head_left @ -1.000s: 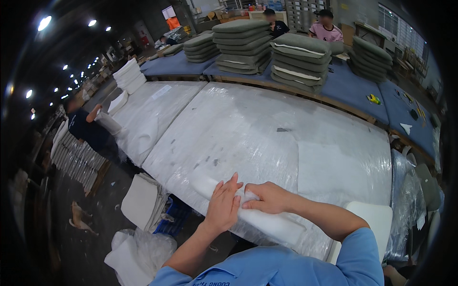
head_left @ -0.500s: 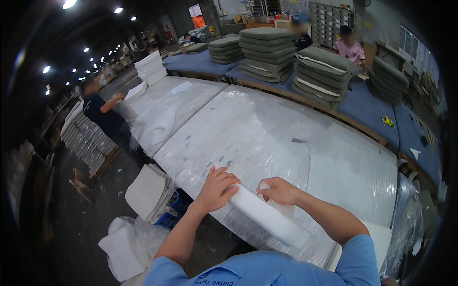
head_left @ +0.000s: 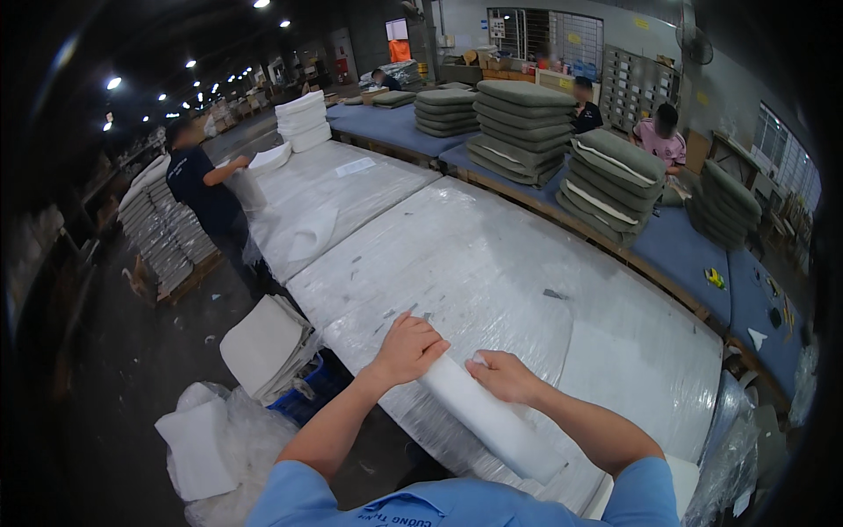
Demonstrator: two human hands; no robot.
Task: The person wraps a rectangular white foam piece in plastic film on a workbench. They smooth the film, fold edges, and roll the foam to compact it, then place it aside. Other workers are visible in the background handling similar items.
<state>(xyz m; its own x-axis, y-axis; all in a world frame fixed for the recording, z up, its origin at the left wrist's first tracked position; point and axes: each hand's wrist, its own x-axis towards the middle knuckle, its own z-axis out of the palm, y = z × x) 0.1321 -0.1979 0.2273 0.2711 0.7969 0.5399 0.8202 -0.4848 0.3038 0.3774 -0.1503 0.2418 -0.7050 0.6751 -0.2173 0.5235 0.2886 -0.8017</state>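
A tight white roll of sheet material [head_left: 492,422] lies along the near edge of a long table covered in clear plastic film [head_left: 492,263]. My left hand [head_left: 408,347] rests over the roll's far end, fingers curled on it. Just to its right, my right hand [head_left: 502,376] presses on the roll from the other side, fingers wrapped on it. The roll runs back from my hands toward my chest. Both forearms come up from the lower edge in blue short sleeves.
A person in dark clothes [head_left: 206,198] works at the left table end beside stacked white sheets [head_left: 162,233]. Grey cushion stacks [head_left: 606,180] stand on the blue table behind, with two seated people. White sheets [head_left: 263,342] and plastic bags [head_left: 211,439] lie on the floor at left.
The white sheet has been wound into a tighter, narrower roll under my hands. My hands sit closer together on its far end, and my view has lifted toward the hall.
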